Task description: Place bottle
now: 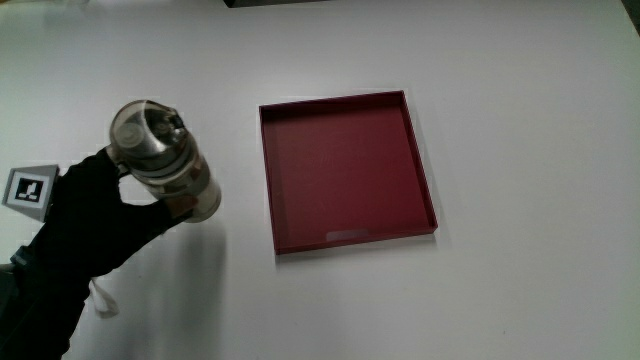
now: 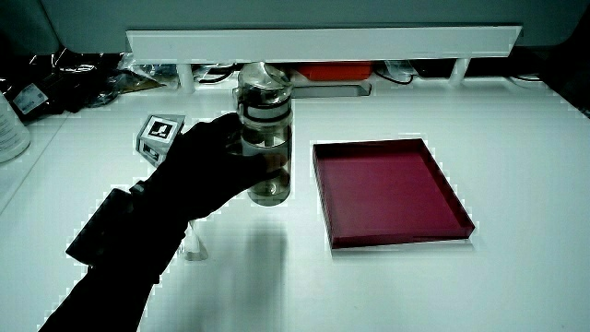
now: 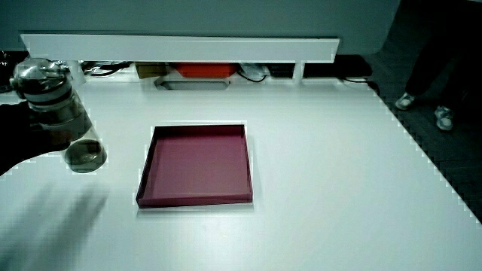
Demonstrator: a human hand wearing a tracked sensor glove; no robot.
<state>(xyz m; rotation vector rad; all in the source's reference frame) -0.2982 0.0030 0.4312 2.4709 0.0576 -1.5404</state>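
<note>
A clear bottle (image 1: 165,160) with a metal cap is held upright in the air above the white table, beside the dark red tray (image 1: 422,170). The gloved hand (image 1: 105,205) is shut around the bottle's body, with the patterned cube (image 1: 30,188) on its back. In both side views the bottle (image 2: 265,138) (image 3: 64,117) hangs clear of the table surface, its shadow on the table beneath it. The tray (image 2: 454,207) (image 3: 147,162) is shallow, square and holds nothing. Only a sliver of the hand (image 3: 26,139) shows in a side view.
A low white partition (image 2: 323,41) runs along the table's edge farthest from the person, with cables and an orange object under it. A small white tag (image 1: 103,300) hangs from the glove's wrist.
</note>
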